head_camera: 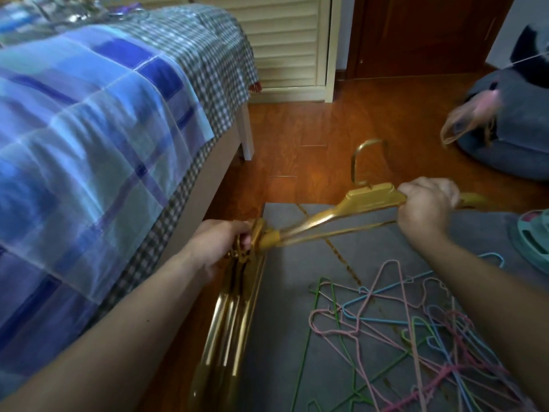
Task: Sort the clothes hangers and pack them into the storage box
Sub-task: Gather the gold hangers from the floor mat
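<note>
Hands at work on gold hangers beside a bed [89,120]. Right hand [427,203], fingers curled, grips one gold hanger [341,212] at its shoulder, held roughly level above the mat [282,337]; its hook [365,162] curves upward, and its far tip meets the left hand. Left hand [225,245], fingers curled, grips the top of a gold bundle [228,331] of glossy, broad-shouldered hangers that hangs down along the mat's left edge. Thin wire hangers [401,322] in pink, blue and green lie tangled on the grey mat, below and between the two forearms. Floor [312,129] is polished reddish wood. Bed carries a blue plaid cover over a checked sheet. Teal object [534,236] sits at the right edge.
</note>
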{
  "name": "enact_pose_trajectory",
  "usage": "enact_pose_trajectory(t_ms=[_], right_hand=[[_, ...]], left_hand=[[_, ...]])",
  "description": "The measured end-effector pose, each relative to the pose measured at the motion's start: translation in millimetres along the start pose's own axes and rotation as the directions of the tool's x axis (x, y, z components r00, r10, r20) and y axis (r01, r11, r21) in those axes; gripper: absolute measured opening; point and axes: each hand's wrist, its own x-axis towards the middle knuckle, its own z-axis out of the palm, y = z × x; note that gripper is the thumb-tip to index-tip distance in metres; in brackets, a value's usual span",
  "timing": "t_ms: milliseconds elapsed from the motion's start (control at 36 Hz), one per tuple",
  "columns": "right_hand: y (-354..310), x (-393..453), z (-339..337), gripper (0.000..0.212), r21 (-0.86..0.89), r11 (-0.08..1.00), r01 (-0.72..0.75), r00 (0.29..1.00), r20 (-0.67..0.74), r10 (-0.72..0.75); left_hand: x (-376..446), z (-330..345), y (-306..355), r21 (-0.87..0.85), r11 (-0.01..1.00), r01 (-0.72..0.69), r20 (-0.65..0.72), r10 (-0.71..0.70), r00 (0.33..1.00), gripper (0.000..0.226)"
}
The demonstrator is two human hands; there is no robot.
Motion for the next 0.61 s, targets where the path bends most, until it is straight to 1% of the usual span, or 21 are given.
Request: enact_pose_trajectory(t_ms=[56, 111, 167, 222, 278, 361, 389, 444, 472, 500, 556, 611], right_hand=[[-1.3, -5.2, 0.8, 0.035, 0.025, 0.992, 0.127, 0.986, 0.104, -0.129], [-7.2, -7.4, -0.7, 0.038, 0.082, 0.970, 0.228, 0.950, 0.200, -0.241], [-20.3, -8.9, 0.7, 0.027, 0.095, 0.945, 0.312, 0.903, 0.279, -0.326], [-37.8, -10.8, 2.7, 0.016, 0.181, 0.880, 0.439, 0.842, 0.259, -0.473], [-55.8, -10.1, 7.6, 0.012, 0.243, 0.802, 0.545, 0.776, 0.217, -0.593], [-79.3, -9.4, 16.0, 0.010, 0.252, 0.770, 0.586, 0.719, 0.277, -0.637], [-84.6, -10.1, 18.4, 0.010, 0.257, 0.764, 0.592, 0.702, 0.300, -0.646], [-92.8, -15.0, 20.1, 0.007, 0.272, 0.753, 0.599, 0.674, 0.336, -0.658], [-93.9, -17.4, 20.7, 0.008, 0.289, 0.770, 0.569, 0.680, 0.360, -0.638], [-94.0, -19.7, 21.1, 0.014, 0.291, 0.789, 0.542, 0.687, 0.388, -0.615], [-91.5, -23.8, 20.3, 0.021, 0.253, 0.803, 0.539, 0.680, 0.431, -0.593], [-84.6, -25.7, 20.4, 0.022, 0.256, 0.807, 0.532, 0.679, 0.441, -0.587]], left_hand=[[1.7, -4.0, 1.5, -0.034, 0.999, -0.014, 0.008, 0.015, 1.000, 0.020], [2.9, -5.8, 4.2, -0.072, 0.997, -0.016, 0.039, 0.019, 0.999, 0.017], [2.2, -5.4, 7.5, -0.108, 0.994, -0.013, 0.076, 0.022, 0.997, 0.013], [0.3, -1.5, 12.0, -0.128, 0.992, -0.011, 0.129, 0.028, 0.991, 0.010], [-2.7, 4.1, 16.7, -0.160, 0.987, -0.009, 0.171, 0.036, 0.985, 0.012], [-8.4, 14.1, 22.8, -0.188, 0.981, -0.041, 0.212, 0.081, 0.974, 0.018], [-10.5, 17.0, 24.0, -0.202, 0.978, -0.048, 0.239, 0.097, 0.966, 0.015], [-14.3, 20.5, 25.1, -0.248, 0.969, -0.014, 0.304, 0.091, 0.948, 0.013], [-15.9, 21.6, 25.6, -0.258, 0.966, 0.010, 0.330, 0.079, 0.941, 0.015], [-16.5, 21.6, 25.5, -0.258, 0.966, 0.024, 0.346, 0.069, 0.936, 0.019], [-18.7, 21.4, 26.5, -0.284, 0.958, 0.049, 0.368, 0.062, 0.928, 0.021], [-21.7, 20.8, 27.4, -0.316, 0.946, 0.078, 0.380, 0.050, 0.924, 0.020]])
